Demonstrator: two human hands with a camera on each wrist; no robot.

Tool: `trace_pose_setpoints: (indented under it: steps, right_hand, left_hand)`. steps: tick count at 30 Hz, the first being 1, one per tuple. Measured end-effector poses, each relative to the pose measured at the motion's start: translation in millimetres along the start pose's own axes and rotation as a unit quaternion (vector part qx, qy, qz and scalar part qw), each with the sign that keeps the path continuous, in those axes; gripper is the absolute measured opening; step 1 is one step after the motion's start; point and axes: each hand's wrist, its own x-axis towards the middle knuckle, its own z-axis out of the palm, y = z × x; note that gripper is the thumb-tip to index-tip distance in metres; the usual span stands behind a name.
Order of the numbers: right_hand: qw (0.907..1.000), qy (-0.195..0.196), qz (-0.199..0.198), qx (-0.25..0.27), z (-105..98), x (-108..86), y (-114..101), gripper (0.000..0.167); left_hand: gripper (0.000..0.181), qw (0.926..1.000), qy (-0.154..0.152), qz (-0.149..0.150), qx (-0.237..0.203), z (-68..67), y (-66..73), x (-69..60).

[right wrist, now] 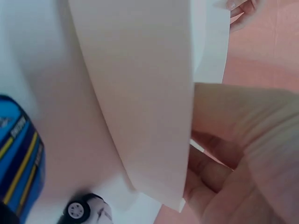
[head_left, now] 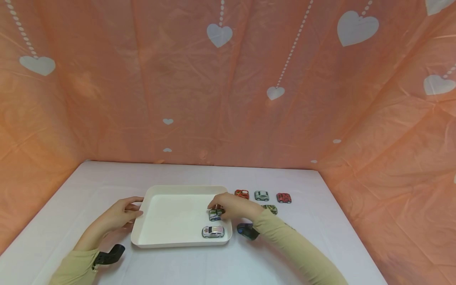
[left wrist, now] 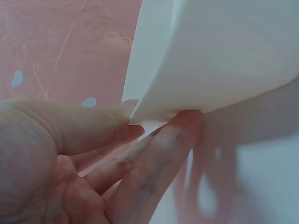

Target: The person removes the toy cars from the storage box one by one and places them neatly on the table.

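Note:
At the left end of a shallow white tray (head_left: 171, 219), my left hand (head_left: 119, 215) pinches the rim. The left wrist view shows the thumb over the tray wall (left wrist: 224, 60) and fingertips pressing from below. My right hand (head_left: 235, 206) reaches over the tray's right side, its thumb and fingers around a small green, white and blue toy car (head_left: 215, 215) inside. In the right wrist view the tray wall (right wrist: 140, 93) hides that car and the fingertips. A silver toy car (head_left: 213, 232) sits in the tray's near right corner.
Right of the tray are an orange-red car (head_left: 242, 194), a pale grey car (head_left: 261, 196), a red car (head_left: 284, 198), a camouflage-patterned car (head_left: 271, 209) partly behind the right arm, and a blue striped car (right wrist: 21, 158). Orange curtains (head_left: 199, 99) enclose the white table (head_left: 178, 265).

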Motion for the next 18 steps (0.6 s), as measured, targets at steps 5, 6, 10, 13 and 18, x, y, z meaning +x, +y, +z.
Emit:
trace_pose_setpoints:
  steps: [5,6,10,13,18]
  right_hand:
    - [0.9998,0.002,-0.013,0.015,3.3,2.3,4.4,0.043]
    - [0.9998,0.002,-0.013,0.017,4.0,2.7,5.0,0.042]
    - [0.9996,0.003,-0.014,0.024,4.8,3.6,6.0,0.039]
    - [0.9995,0.004,-0.014,0.027,5.0,3.8,5.5,0.037]
    - [0.9994,0.005,-0.017,0.03,5.6,4.1,5.4,0.037]
  left_hand:
    - [0.051,1.0,-0.001,0.003,-0.006,0.1,-0.3,0.0]
    - [0.051,1.0,0.0,0.001,-0.007,0.1,-0.2,0.0]
    - [0.051,1.0,0.001,0.002,-0.006,0.5,-0.1,-0.2]
    - [0.05,1.0,0.002,0.002,-0.006,0.7,0.0,-0.5]
    - [0.051,1.0,0.0,-0.003,-0.004,0.8,0.6,-0.9]
